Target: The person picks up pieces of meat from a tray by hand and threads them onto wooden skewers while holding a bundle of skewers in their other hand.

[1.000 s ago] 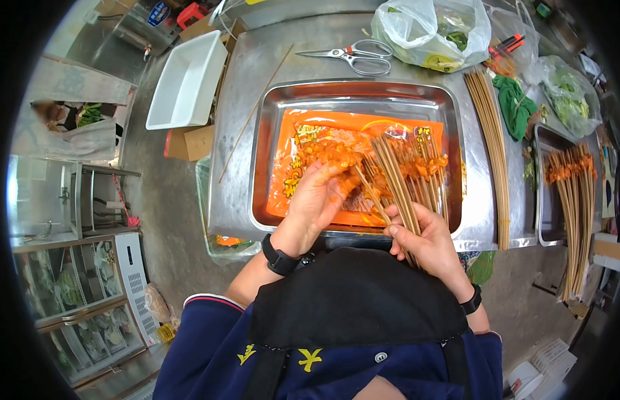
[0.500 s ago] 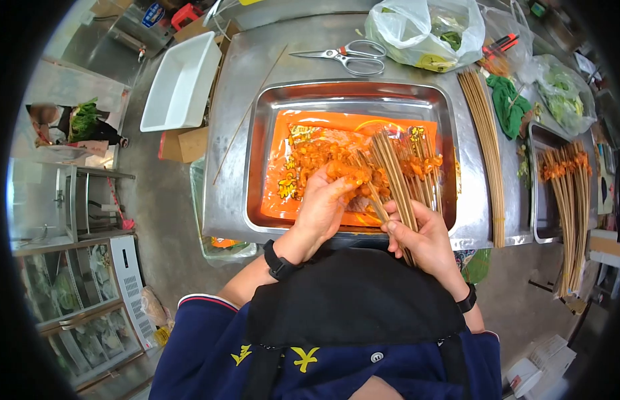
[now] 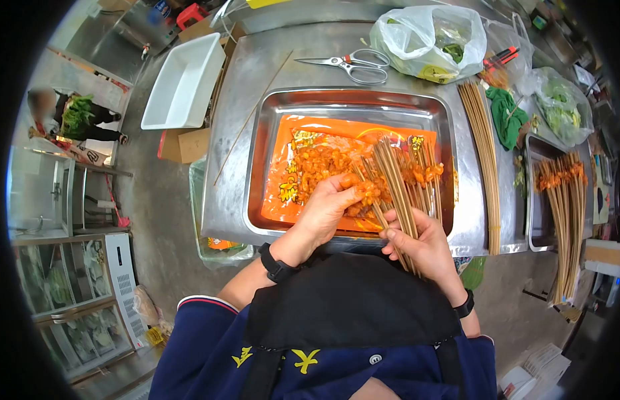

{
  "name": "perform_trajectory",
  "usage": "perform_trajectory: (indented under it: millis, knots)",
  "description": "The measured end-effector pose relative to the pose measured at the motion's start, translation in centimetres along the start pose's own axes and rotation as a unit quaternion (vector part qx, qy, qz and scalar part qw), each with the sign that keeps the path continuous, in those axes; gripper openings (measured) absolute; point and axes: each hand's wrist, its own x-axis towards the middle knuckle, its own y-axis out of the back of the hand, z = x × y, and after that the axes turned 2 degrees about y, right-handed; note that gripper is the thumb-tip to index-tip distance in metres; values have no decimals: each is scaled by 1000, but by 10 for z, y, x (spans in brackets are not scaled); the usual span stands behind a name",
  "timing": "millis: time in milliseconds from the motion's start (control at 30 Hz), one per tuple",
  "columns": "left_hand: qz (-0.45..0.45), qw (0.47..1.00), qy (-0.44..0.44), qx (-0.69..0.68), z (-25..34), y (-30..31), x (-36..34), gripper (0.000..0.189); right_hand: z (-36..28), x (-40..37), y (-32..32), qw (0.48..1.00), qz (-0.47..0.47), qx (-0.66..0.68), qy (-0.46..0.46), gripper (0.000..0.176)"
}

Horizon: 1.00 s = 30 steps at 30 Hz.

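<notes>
My left hand pinches a piece of orange marinated meat at the tip of a skewer. Wrapped round a bundle of wooden skewers is my right hand, with one skewer angled out toward the meat. Both hands are over the near side of a steel tray. Inside the tray lies an orange printed plastic bag with a heap of marinated meat on it. Loaded skewers rest at the tray's right side.
Scissors and a plastic bag of greens lie behind the tray. Right of it are bare skewers, a green cloth and a second tray with loaded skewers. A white bin stands left; another person is far left.
My left hand has moved slightly right along the skewer tip, still pinching the meat. My right hand keeps its hold on the bundle. The view has shifted a little; the far person has moved.
</notes>
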Motion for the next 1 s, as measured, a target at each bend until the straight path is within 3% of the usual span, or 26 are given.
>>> perform_trajectory:
  millis: [67, 133, 267, 333, 467, 533, 567, 633, 667, 767, 1000]
  knots:
    - [7, 1000, 13, 15, 2, 0, 0, 20, 3, 2, 0, 1000, -5, 0, 5, 26]
    - [61, 998, 20, 26, 10, -13, -4, 16, 12, 3, 3, 992, 12, -62, 110, 25]
    - [65, 995, 55, 50, 4, -4, 3, 14, 4, -1, 8, 960, -3, -183, 211, 24]
    - [90, 993, 55, 50, -1, -7, 8, 16, -13, -8, -1, 1000, -18, 4, -21, 23]
    - [81, 993, 42, 69, 2, -17, 13, 21, -6, -3, -3, 998, -46, 51, 1, 23]
    - [108, 992, -59, 35, 1, -19, 13, 24, -1, -3, 1, 998, -41, 42, 18, 23]
    - [114, 991, -65, 37, 4, -17, 9, 24, 1, -2, 3, 998, -25, 38, 31, 23]
    - [59, 998, -3, 25, 13, -14, 1, 25, 0, -1, 0, 999, -25, 28, 34, 22]
    - [25, 994, -36, 104, 13, -14, 2, 23, 1, 0, 0, 999, -28, 10, 33, 22]
    - [-20, 997, -44, 61, 4, -12, 6, 20, 6, 0, 1, 999, -36, -19, 32, 22]
    - [7, 996, 0, 85, 11, -14, 2, 18, 6, 1, -1, 999, -25, -14, 20, 25]
